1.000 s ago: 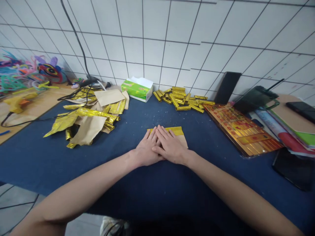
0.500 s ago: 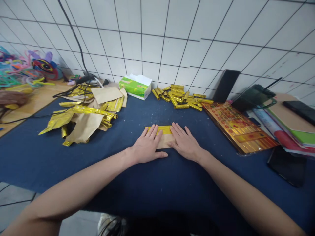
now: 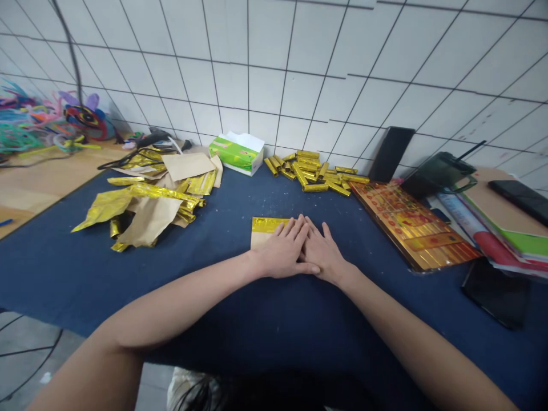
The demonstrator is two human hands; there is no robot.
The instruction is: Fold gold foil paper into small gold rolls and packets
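A small paper piece point(image 3: 259, 239), brown with a gold strip along its far edge, lies on the dark blue cloth point(image 3: 205, 308). My left hand point(image 3: 286, 249) rests flat over its middle and right part, fingers stretched out. Beside it, my right hand point(image 3: 323, 251) lies flat at the paper's right end, and the left fingertips and thumb touch or overlap it. The paper's right end is hidden under the hands.
Gold and brown paper scraps point(image 3: 149, 220) lie at the left. Gold rolls point(image 3: 314, 171) are piled near the wall beside a green tissue box point(image 3: 237, 152). At the right are an orange-gold packet point(image 3: 422, 228), a dark cup point(image 3: 440, 171) and a black phone point(image 3: 499, 291).
My left hand has slid right across the paper to meet my right hand, uncovering the paper's left end. A brown hand at the far left edge is gone from view.
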